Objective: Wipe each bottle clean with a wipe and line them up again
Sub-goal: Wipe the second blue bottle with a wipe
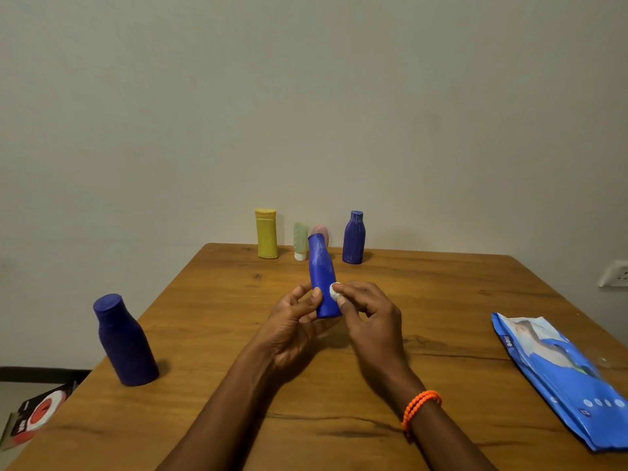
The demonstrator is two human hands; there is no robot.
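Observation:
My left hand [292, 324] grips the lower part of a slim blue bottle [321, 270], held upright above the table's middle. My right hand [367, 317] pinches a small balled white wipe [334, 291] against the bottle's right side. Along the far edge stand a yellow bottle [266, 237], a pale green tube [300, 241] on its white cap, a pink bottle [322, 231] partly hidden behind the held one, and a dark blue bottle [353, 237]. Another dark blue bottle [124, 341] stands alone near the left edge.
A blue pack of wipes [560, 372] lies flat at the table's right edge. The wooden table [441, 300] meets a plain wall at the back. A red and black box [37, 416] lies on the floor at the lower left. A wall socket [615, 273] sits at the right.

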